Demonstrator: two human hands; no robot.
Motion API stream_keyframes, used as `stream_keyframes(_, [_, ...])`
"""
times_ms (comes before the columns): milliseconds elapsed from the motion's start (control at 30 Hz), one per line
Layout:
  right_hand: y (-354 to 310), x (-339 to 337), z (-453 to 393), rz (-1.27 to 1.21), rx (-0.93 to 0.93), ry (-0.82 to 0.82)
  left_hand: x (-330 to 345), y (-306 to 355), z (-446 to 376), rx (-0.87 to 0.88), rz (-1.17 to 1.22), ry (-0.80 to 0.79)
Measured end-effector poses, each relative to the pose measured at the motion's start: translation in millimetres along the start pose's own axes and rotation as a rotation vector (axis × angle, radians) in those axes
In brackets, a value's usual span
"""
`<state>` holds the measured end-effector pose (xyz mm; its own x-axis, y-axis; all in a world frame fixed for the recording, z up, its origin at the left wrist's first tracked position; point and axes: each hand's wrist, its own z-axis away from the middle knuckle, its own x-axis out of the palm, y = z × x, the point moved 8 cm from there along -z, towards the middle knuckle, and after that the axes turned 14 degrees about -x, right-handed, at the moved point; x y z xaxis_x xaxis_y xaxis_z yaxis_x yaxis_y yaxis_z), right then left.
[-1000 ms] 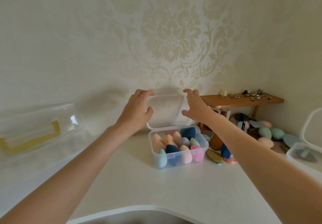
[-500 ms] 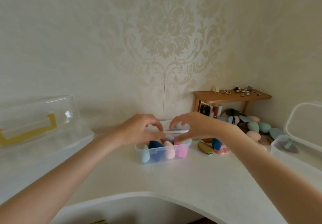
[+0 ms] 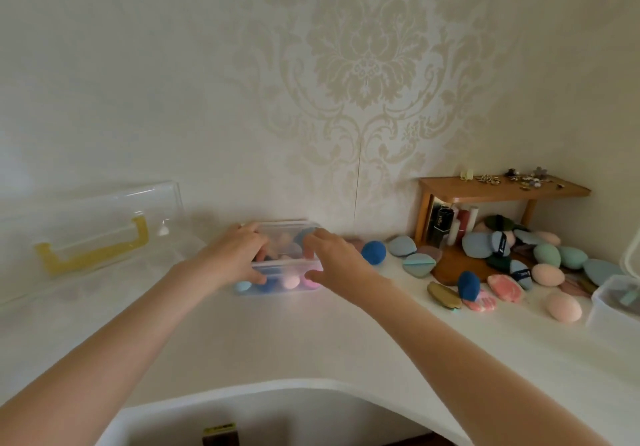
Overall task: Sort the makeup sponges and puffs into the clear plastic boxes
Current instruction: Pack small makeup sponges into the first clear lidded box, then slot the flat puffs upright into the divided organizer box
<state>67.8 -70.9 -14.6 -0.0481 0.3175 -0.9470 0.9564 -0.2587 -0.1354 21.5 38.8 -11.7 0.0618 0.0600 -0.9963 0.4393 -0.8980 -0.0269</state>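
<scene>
A small wooden shelf (image 3: 498,192) stands at two o'clock against the cream damask-patterned wallpaper (image 3: 360,71), with small metal trinkets (image 3: 519,179) scattered on top. Beneath it, upright dark and red cosmetic tubes (image 3: 452,225) stand together. The white curved countertop (image 3: 277,341) spans the foreground.

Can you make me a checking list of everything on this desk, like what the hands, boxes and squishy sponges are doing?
Surface: white counter, curved front edge.
Job's things: clear box of sponges, lid down; loose sponges and puffs piled right; second clear box at right edge.
Clutter: wooden shelf with small trinkets; big clear case with yellow handle left.
Hands: left hand and right hand on the box.
Cables: nothing seen.
Surroundings: patterned wallpaper.
</scene>
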Motion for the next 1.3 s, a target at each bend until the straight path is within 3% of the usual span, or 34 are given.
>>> stream_keyframes(300, [-3,10,-14,0.117,0.002,0.071,3,-14,-5,-0.069,0.062,0.006])
stream_keyframes(433, [-2,10,-12,0.104,0.002,0.033,-3,-17,13,-0.132,-0.035,0.127])
stream_keyframes(533, [4,4,-6,0.107,0.033,0.013,-13,-47,31,-0.337,-0.075,0.205])
stream_keyframes(633, [10,-3,4,0.036,0.165,0.089,-3,-93,52,-0.621,-0.062,0.086])
stream_keyframes(700, [10,2,11,-0.079,0.236,0.097,9,-109,63,-0.701,-0.049,0.001])
stream_keyframes(867, [6,19,27,-0.277,0.283,0.040,-1,-102,67,-0.513,-0.024,0.134])
stream_keyframes(1000, [1,26,33,-0.245,0.280,-0.074,-19,-94,85,-0.434,0.058,0.222])
stream_keyframes(1200, [-1,28,26,-0.203,0.264,-0.075,-60,-43,127,-0.221,0.084,0.347])
stream_keyframes(1300, [7,26,32,-0.475,0.307,0.003,-72,-2,140,-0.083,0.143,0.326])
